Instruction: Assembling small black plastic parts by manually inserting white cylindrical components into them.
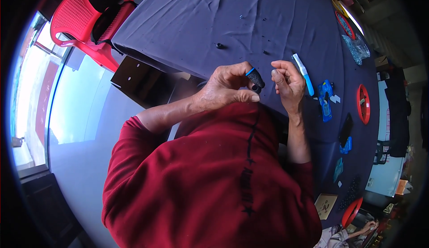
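Observation:
My left hand [228, 87] grips a small black part with a blue band [255, 77] between thumb and fingers, just above my red sweater. My right hand [287, 83] is beside it, fingers curled with the fingertips pinched together; whether something tiny is between them I cannot tell. Both hands hover at the near edge of a table covered in dark purple cloth [232, 15]. A white and blue tool [303, 73] lies on the cloth just right of my right hand.
A blue plastic piece [325, 99] and small black bits [220, 46] lie on the cloth. Red shallow dishes [363, 103] and a bag of parts [356, 48] sit to the right. A red plastic chair [91, 18] stands at the far left. Another person's hand [368, 226] shows at bottom right.

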Available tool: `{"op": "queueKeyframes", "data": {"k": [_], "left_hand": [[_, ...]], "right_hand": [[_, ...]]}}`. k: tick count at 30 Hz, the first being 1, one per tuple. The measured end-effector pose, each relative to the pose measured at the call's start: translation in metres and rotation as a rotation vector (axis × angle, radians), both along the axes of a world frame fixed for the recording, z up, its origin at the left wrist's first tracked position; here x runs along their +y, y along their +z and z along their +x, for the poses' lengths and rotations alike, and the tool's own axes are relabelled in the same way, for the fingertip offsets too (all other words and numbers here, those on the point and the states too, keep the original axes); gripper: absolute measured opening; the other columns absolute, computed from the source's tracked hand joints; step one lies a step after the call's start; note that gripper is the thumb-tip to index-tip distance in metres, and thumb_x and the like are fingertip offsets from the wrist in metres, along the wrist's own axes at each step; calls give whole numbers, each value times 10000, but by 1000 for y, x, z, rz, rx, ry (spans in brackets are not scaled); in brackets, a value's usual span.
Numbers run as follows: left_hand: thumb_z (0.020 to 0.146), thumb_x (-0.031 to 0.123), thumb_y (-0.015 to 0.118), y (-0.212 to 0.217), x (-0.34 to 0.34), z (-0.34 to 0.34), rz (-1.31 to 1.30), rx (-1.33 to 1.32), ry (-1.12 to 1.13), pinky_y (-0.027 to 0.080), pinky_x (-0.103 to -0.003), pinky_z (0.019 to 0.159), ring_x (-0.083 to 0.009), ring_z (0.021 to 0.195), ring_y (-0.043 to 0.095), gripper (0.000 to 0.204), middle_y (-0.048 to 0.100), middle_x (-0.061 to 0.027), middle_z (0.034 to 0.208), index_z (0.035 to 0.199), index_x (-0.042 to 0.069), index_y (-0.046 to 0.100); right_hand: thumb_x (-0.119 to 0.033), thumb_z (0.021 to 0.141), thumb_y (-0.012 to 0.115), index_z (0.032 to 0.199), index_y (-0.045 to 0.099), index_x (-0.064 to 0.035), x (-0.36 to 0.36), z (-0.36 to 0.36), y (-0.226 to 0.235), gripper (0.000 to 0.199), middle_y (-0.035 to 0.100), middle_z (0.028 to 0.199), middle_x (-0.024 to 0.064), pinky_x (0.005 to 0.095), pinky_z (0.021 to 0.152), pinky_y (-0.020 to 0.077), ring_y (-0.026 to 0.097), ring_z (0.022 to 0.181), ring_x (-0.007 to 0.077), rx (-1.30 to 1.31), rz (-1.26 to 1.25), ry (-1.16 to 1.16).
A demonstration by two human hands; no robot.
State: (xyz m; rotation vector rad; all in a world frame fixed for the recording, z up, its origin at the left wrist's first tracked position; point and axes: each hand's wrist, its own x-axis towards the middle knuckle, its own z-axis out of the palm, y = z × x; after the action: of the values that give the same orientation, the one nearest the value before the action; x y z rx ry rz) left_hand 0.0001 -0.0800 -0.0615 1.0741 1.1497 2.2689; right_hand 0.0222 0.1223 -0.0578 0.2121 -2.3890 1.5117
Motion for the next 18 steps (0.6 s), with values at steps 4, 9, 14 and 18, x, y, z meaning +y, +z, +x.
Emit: {"op": "queueKeyframes", "data": {"k": [4, 9, 14, 18], "left_hand": [[751, 15, 673, -6, -2, 4, -112, -144, -162, 432, -222, 694, -69, 765, 524, 188, 550, 1, 800, 893, 20, 550], [770, 79, 675, -10, -1, 9, -274, -148, -301, 414, -207, 671, -45, 715, 507, 158, 552, 17, 784, 871, 30, 564], [795, 109, 653, -19, 3, 9, -270, -129, -294, 423, -215, 695, -61, 731, 522, 153, 566, 12, 784, 898, 27, 573], [806, 91, 633, -11, 6, 10, -266, -135, -309, 438, -227, 704, -75, 740, 546, 134, 586, -4, 780, 902, 19, 575]], "right_hand": [[-136, 826, 580, 815, 597, -9, -3, -33, 2, 129, 562, 592, 23, 223, 497, 393, 513, 535, 67, -5, 184, -40], [-83, 793, 538, 775, 575, -17, -4, -127, -3, 78, 582, 653, 117, 348, 561, 444, 588, 629, 270, 224, 500, -32], [-58, 819, 448, 883, 583, -21, -42, -193, -24, 154, 581, 869, 191, 396, 721, 472, 575, 829, 342, 296, 780, -53], [10, 818, 359, 828, 537, -19, -51, -214, -39, 180, 556, 867, 219, 417, 761, 474, 565, 844, 370, 224, 999, -30]]}}
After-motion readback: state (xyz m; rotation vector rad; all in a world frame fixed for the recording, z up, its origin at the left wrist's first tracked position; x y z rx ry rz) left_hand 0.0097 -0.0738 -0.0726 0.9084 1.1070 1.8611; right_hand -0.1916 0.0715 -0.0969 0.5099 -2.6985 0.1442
